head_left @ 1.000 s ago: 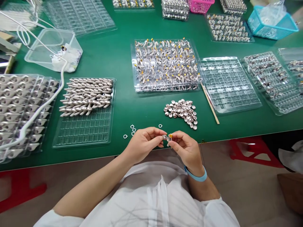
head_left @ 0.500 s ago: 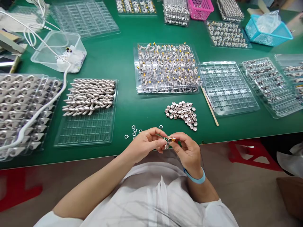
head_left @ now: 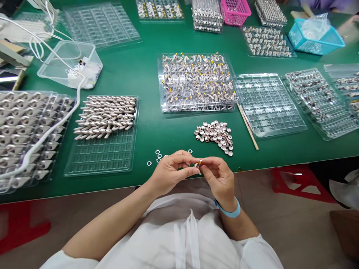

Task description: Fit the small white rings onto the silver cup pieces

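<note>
Both hands meet at the table's front edge around a small metallic part with an orange-yellow tab. My left hand pinches it from the left between thumb and fingers. From the other side, my right hand grips the same part with thumb and forefinger; fingertips cover most of it. Just beyond the left hand lie several small white rings. A loose pile of round silvery caps sits past the right hand. Farther back, a clear tray holds rows of curved pale parts with yellow tabs.
At left are a tray of slanted metallic pieces, a larger tray of shells, a clear tub and a white cable. Rightward lie a thin wooden stick and a clear tray. Pink and blue baskets stand behind.
My hands have drawn closer together around the small part, and it has turned so that the yellow tab points up. More of it is covered by the fingers now.
</note>
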`<action>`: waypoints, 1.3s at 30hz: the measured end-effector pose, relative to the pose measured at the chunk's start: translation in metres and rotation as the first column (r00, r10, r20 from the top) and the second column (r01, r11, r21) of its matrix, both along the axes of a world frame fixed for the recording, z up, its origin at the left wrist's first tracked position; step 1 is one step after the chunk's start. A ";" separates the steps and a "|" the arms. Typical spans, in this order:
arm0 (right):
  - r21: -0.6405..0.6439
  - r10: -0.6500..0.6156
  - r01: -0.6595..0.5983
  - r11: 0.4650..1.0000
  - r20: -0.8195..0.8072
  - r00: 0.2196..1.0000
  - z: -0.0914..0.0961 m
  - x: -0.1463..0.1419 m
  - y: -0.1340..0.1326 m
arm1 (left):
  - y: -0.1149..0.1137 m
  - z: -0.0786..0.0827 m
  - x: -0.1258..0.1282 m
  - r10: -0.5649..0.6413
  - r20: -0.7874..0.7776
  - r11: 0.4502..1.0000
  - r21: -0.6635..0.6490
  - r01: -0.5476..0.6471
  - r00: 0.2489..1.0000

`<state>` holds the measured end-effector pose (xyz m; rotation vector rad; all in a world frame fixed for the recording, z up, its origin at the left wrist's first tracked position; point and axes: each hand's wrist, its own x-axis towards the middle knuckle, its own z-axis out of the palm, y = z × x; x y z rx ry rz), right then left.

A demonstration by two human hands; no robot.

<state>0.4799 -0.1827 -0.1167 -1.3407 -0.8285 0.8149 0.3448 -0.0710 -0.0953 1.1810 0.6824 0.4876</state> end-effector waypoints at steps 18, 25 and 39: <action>-0.061 0.098 -0.087 0.994 0.205 0.974 0.004 0.010 0.007 | -0.003 0.014 0.001 0.051 -0.343 0.922 0.376 0.087 0.938; 0.011 0.130 -0.139 0.990 0.294 0.947 0.005 0.009 0.007 | -0.008 0.011 0.008 0.126 -0.343 0.879 0.474 0.056 0.931; 0.006 0.103 -0.125 0.992 0.529 0.842 0.008 0.021 0.009 | -0.002 0.002 0.005 -0.032 -0.259 0.990 0.121 0.065 0.965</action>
